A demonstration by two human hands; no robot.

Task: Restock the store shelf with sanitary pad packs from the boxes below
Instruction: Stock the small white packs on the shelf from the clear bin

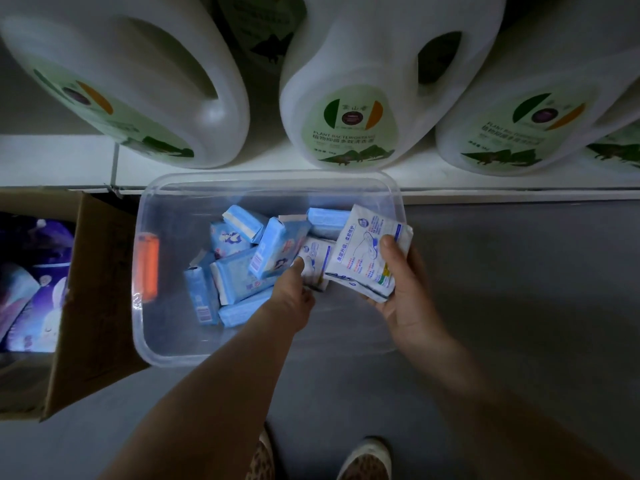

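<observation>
Gathering pad packs from clear bin [166, 188].
Right hand [398, 292] gripping white packs [367, 251]; left hand [294, 289] pinching another pack [313, 259]; light, soft, slippery film, best taken across flat faces.

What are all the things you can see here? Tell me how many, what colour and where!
clear plastic tub: one, see-through with an orange latch, on the floor under the shelf edge
blue packs: about eight, light blue, piled inside the tub
white packs: a small stack held above the tub's right side, one more lying in the tub
detergent jugs: three clear ones plus the edge of a fourth, white with green labels, on the white shelf
cardboard box: one, brown, left of the tub, purple packs inside
floor: grey
shoes: two, patterned, bottom edge
left hand: reaching into the tub, touching the lying white pack
right hand: holds the white stack
</observation>
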